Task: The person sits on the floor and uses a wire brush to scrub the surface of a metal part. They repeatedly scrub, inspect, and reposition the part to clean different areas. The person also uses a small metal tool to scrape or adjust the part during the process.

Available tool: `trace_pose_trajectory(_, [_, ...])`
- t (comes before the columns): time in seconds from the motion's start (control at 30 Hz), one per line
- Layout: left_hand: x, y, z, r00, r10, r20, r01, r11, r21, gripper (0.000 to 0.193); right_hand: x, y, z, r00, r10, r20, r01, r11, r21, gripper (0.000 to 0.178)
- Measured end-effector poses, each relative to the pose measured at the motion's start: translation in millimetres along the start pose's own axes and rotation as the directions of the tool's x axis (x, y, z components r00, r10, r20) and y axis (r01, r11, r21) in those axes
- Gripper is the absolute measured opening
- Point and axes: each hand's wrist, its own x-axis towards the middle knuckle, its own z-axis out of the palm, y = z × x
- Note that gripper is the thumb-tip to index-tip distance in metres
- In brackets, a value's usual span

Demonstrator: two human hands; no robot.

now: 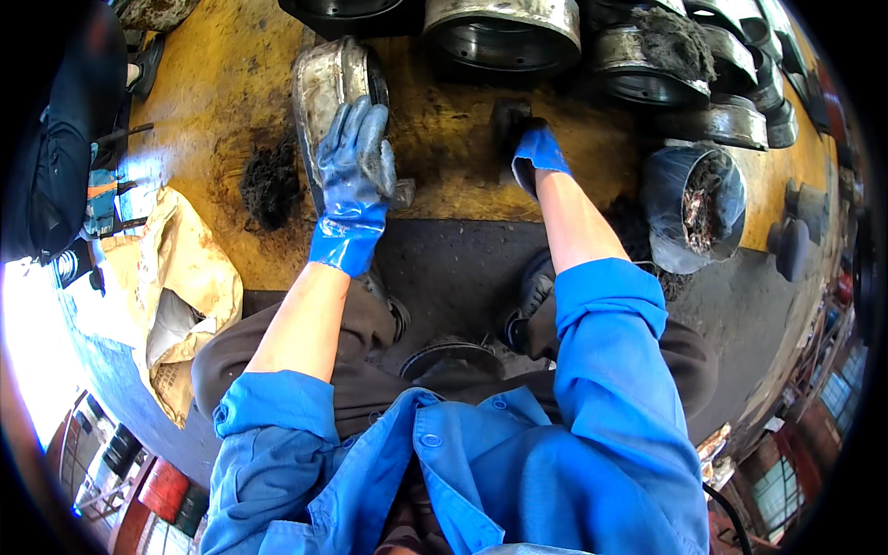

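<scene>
My left hand (356, 171), in a blue rubber glove, lies with its fingers stretched out against a worn metal ring (319, 83) that stands on its edge. The fingers are not wrapped round the rim. My right hand (538, 157), gloved in blue too, reaches down at a dark block (509, 118) on the yellow floor plate. Its fingers are lost in dark shade, so whether they hold anything is hidden. Left of the ring sits a clump of dark steel wool-like fibre (270, 185). A small metal piece (403, 193) lies beside my left wrist.
Wide metal rings (504, 23) stand along the far side, with more stacked at the right, one topped by a fibre clump (673, 46). A plastic-lined bucket (668, 199) of scraps stands right. Left are a stained yellowish sack (190, 268) and another person's dark-clothed leg (60, 157).
</scene>
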Motion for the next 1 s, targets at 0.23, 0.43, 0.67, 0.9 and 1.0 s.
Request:
trace_pose_trajectory(0.23, [-6.0,-11.3,-8.2,1.0,0.025,-0.006,-0.024,0.999,0.024,0.039,-18.2,-38.0,31.1,0.97,0.239,-0.033,-0.216,0.921,0.325,0.041])
trace_pose_trajectory(0.43, [-1.3,-3.5,-7.5,1.0,0.008,-0.018,-0.008,1.0,-0.002,0.038,-8.9,-10.8,34.5,0.984,0.036,-0.172,-0.086,0.951,-0.296,0.06])
trace_pose_trajectory(0.67, [-4.4,-0.9,-5.7,1.0,0.019,-0.009,-0.019,0.998,0.056,0.037,-73.1,-9.6,19.4,0.965,0.066,-0.254,-0.14,0.948,-0.286,0.045])
trace_pose_trajectory(0.9, [-4.8,0.7,-5.5,0.998,0.039,-0.048,-0.037,0.999,0.035,0.038,-143.7,-19.7,-48.4,0.955,0.298,-0.006,-0.249,0.789,-0.562,0.041])
trace_pose_trajectory(1.0, [-5.0,-0.5,-5.4,0.998,0.032,-0.046,-0.03,0.999,0.033,0.038,-149.8,-20.8,-86.2,0.99,0.066,0.121,0.043,0.685,-0.727,0.047])
